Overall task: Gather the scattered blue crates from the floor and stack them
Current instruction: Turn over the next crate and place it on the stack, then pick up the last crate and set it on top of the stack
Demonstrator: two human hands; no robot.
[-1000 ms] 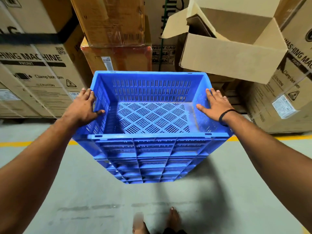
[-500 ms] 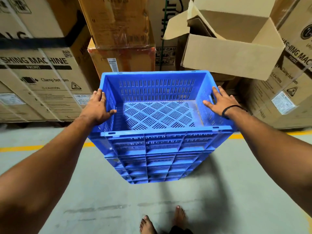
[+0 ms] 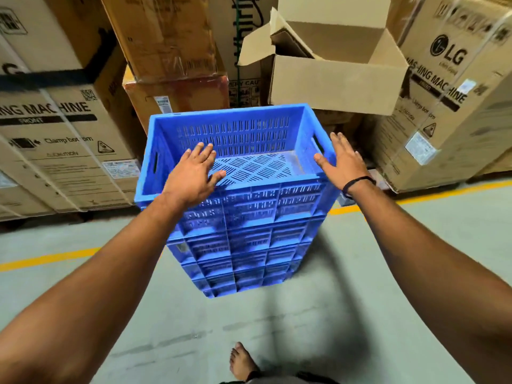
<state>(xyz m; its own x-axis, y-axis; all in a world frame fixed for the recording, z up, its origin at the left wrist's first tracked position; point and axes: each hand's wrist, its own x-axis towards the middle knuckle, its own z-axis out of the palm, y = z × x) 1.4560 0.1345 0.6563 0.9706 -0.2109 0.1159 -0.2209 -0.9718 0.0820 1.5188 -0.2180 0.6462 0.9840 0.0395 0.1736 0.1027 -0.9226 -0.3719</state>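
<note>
The left hand (image 3: 194, 178) is seen at the centre of the frame with fingers spread flat, no longer wrapped on the side rim where it was gripped half a second earlier; it is now held over the near rim of the top crate (image 3: 230, 151), and whether the palm is touching the rim cannot be told. The right hand (image 3: 342, 162), at centre right, is likewise opened out, fingers extended and nothing pinched, lying against or just beside the crate's right wall near the handle slot. A black band is worn at that wrist.

From this release it is judged that the top crate has been set down and left on the stack of blue crates (image 3: 243, 245), which is stood on the grey floor (image 3: 318, 314) in the middle of the picture, the top crate seated squarely on those beneath. This placement is therefore taken as finished, and any crates left on the floor are out of view.

Behind the stack, washing-machine cartons (image 3: 55, 128) are ranged across the upper frame, an open cardboard box (image 3: 332, 81) is perched at upper right, and a yellow floor line (image 3: 41, 259) is crossed by the stack. A bare foot (image 3: 241, 361) is shown at the bottom edge.
</note>
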